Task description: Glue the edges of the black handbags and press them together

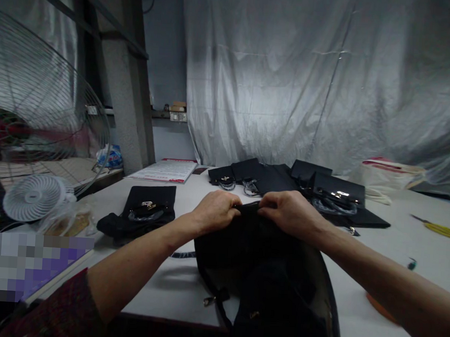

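Note:
A black handbag [219,259] stands open at the table's front edge, its dark inside facing me. My left hand [218,209] pinches the far upper rim of the bag. Close beside it, my right hand [287,208] grips the same rim, fingers curled over the edge. A zipper pull [209,301] hangs at the bag's lower left, and a small gold mark [254,315] shows on the dark lining. The bag's bottom is too dark to make out.
Several black bags [273,179] lie at the back of the white table [179,293]; another black bag [150,202] is at left. Yellow-handled snips [442,230] and a white cloth bag [388,176] lie right. A small white fan [36,197] and a large fan [49,112] stand left.

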Available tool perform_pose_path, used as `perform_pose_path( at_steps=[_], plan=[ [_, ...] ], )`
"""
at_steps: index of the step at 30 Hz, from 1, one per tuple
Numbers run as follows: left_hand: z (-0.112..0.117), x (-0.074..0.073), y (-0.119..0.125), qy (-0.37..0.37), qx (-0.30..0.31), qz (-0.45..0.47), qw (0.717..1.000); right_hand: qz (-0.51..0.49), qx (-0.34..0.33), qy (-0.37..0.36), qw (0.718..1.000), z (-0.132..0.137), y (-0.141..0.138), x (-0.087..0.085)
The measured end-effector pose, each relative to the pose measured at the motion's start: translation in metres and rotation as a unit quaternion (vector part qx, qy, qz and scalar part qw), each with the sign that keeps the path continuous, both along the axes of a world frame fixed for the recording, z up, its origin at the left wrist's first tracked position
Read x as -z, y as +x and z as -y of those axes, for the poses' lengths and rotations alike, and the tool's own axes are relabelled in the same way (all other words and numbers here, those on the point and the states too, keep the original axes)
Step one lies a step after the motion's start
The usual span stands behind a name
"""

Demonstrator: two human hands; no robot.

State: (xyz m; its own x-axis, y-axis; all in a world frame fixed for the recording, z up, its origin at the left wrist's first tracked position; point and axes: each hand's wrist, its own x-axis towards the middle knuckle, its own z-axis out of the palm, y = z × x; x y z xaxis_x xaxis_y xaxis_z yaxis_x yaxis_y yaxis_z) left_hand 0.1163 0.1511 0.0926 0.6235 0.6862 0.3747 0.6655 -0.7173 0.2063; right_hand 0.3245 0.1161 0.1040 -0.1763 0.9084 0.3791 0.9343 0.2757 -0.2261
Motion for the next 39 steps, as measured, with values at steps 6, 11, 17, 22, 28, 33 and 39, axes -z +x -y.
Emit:
perform_pose_path(
  at_steps=[6,11,17,22,28,33,39],
  plan=[
    [0.003,0.002,0.000,-0.012,0.014,0.017,1.000,0.042,0.064,0.027,0.997,0.004,-0.012,-0.003],
    [0.003,0.004,-0.001,-0.020,0.016,0.024,0.999,0.067,0.080,0.038,0.994,0.001,-0.013,-0.001],
    [0.002,0.005,0.001,-0.012,0.017,0.020,1.000,0.071,0.095,0.041,0.992,0.000,-0.013,0.001],
    [0.004,0.005,0.001,-0.019,0.023,0.027,0.999,0.050,0.107,0.048,0.992,-0.002,-0.012,0.003],
    [-0.002,-0.004,0.005,-0.050,0.040,0.009,0.998,0.096,0.055,0.058,0.992,0.000,-0.011,0.004],
    [-0.020,-0.012,0.025,-0.079,0.076,0.022,0.994,0.112,0.063,0.059,0.990,0.002,-0.013,0.003],
    [-0.025,-0.014,0.032,-0.047,0.009,0.027,0.998,0.086,0.069,0.050,0.993,0.009,-0.012,0.000]
  ],
)
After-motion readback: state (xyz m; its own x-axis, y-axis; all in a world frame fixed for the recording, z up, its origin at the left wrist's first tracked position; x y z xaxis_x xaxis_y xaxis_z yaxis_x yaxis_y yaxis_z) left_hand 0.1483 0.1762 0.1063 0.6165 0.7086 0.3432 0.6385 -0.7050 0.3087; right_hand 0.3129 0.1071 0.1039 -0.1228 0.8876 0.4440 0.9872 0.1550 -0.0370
